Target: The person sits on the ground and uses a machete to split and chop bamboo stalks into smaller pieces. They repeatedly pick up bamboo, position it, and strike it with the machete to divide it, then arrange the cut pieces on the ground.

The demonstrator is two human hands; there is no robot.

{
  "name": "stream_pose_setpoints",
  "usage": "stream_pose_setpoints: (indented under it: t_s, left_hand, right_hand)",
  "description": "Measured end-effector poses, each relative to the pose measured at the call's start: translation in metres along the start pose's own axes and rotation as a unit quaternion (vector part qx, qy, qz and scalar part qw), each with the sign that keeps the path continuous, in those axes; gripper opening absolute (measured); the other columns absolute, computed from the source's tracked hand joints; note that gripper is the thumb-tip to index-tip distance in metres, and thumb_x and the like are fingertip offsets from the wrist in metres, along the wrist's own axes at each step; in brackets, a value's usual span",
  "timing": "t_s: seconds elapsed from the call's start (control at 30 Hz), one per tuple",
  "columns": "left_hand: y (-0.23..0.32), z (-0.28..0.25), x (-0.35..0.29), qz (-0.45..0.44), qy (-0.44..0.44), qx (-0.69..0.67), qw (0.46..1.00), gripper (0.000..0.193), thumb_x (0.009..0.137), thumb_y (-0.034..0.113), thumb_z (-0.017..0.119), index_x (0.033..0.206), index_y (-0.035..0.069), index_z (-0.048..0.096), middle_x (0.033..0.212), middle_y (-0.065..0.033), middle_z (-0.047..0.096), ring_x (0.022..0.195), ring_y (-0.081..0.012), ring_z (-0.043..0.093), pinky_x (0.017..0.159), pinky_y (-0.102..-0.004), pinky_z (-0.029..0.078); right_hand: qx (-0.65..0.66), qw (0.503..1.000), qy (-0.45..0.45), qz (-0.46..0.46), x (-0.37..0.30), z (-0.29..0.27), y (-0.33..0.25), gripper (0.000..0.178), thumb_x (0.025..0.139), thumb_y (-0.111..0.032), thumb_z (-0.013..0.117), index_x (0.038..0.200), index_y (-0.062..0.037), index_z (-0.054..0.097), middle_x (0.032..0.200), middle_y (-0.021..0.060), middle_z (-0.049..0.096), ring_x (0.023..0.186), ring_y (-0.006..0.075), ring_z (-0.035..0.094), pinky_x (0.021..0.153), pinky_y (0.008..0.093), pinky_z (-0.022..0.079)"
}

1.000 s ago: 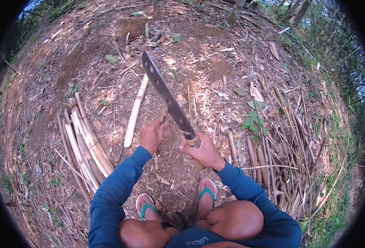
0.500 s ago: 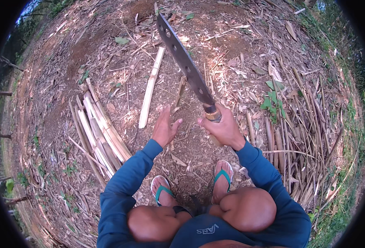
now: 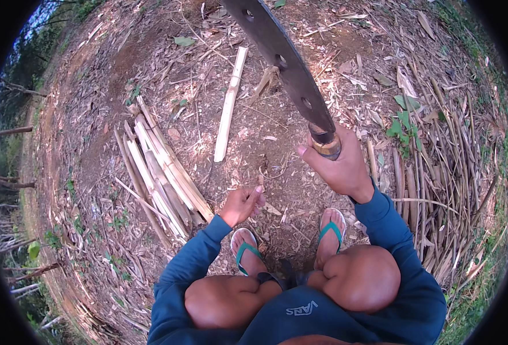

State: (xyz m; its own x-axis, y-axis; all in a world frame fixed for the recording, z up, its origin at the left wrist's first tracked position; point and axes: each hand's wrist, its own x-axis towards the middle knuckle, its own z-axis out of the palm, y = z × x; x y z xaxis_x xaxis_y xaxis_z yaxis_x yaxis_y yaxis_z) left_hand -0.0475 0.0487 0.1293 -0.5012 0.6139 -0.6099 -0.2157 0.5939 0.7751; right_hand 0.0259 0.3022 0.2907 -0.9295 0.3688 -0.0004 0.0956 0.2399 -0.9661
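My right hand is wrapped round the short wooden handle of a machete. Its broad dark blade, pierced by a row of round holes, slants up and left, and the tip runs out of the upper edge of the head view. Lower and to the left, my left hand is closed just above the ground, thumb against the curled fingers; whether anything small is pinched there is hidden. A pale split bamboo strip lies on the ground beyond it. A short piece of wood shows beside the blade.
Split pale strips lie in a pile left of my left arm. A large heap of thin brown sticks lies to the right, with a green leafy sprig. My feet in green-strapped sandals are close below my hands. Dry leaves and chips litter the soil.
My left hand has come down toward my feet, and its spread fingers have closed. My right hand has risen with the machete, whose blade now looks larger. The whole view has shifted slightly.
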Motion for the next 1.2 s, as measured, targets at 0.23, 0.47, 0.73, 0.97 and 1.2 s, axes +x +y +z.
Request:
stream_pose_setpoints:
  t_s: [0.23, 0.47, 0.73, 0.97, 1.2]
  left_hand:
    - [-0.001, 0.026, 0.005, 0.115, -0.021, 0.047, 0.992, 0.053, 0.104, 0.040, 0.048, 0.078, -0.001, 0.067, 0.070, -0.0063, 0.068, 0.057, -0.0113, 0.060, 0.056, -0.0272, 0.050]
    - [0.008, -0.008, -0.019, 0.063, 0.062, -0.024, 0.996, 0.050, 0.103, 0.041, 0.051, 0.077, 0.003, 0.068, 0.059, -0.0033, 0.060, 0.058, -0.0093, 0.058, 0.058, -0.0270, 0.048]
    - [0.149, -0.069, 0.026, 0.400, 0.390, 0.102, 0.823, 0.048, 0.094, 0.024, 0.069, 0.135, 0.004, 0.054, 0.107, -0.0075, 0.067, 0.086, -0.0131, 0.061, 0.065, -0.0279, 0.051]
    - [0.200, -0.071, 0.030, 0.465, 0.405, 0.192, 0.763, 0.057, 0.089, 0.028, 0.073, 0.139, 0.008, 0.053, 0.123, -0.0098, 0.065, 0.105, -0.0195, 0.062, 0.080, -0.0340, 0.052]
    - [0.154, -0.081, -0.037, 0.449, 0.430, 0.034, 0.783, 0.038, 0.097, 0.025, 0.062, 0.129, 0.006, 0.059, 0.121, -0.0135, 0.062, 0.108, -0.0229, 0.059, 0.086, -0.0346, 0.050]
  right_hand:
    - [-0.117, 0.987, -0.067, 0.091, 0.041, 0.014, 0.064, 0.028, 0.082, -0.023, 0.073, 0.089, 0.0003, 0.059, 0.066, 0.0055, 0.055, 0.062, 0.0131, 0.052, 0.059, 0.0342, 0.043]
    - [-0.085, 0.991, -0.077, 0.071, 0.017, 0.013, 0.036, 0.032, 0.076, -0.024, 0.069, 0.093, 0.0016, 0.063, 0.066, 0.0147, 0.061, 0.060, 0.0257, 0.061, 0.060, 0.0397, 0.047]
    - [-0.067, 0.984, -0.089, 0.138, 0.057, 0.057, 0.111, 0.020, 0.078, -0.021, 0.065, 0.085, -0.0021, 0.063, 0.070, 0.0127, 0.062, 0.062, 0.0238, 0.062, 0.060, 0.0410, 0.047]
    - [-0.092, 0.993, -0.025, 0.068, 0.034, 0.043, 0.076, 0.025, 0.077, -0.024, 0.069, 0.088, -0.0026, 0.061, 0.069, 0.0114, 0.060, 0.062, 0.0253, 0.059, 0.061, 0.0397, 0.046]
    - [0.038, 0.995, 0.015, 0.090, 0.015, 0.037, 0.077, 0.018, 0.086, -0.011, 0.071, 0.082, -0.0048, 0.054, 0.062, -0.0006, 0.054, 0.047, 0.0077, 0.051, 0.043, 0.0247, 0.040]
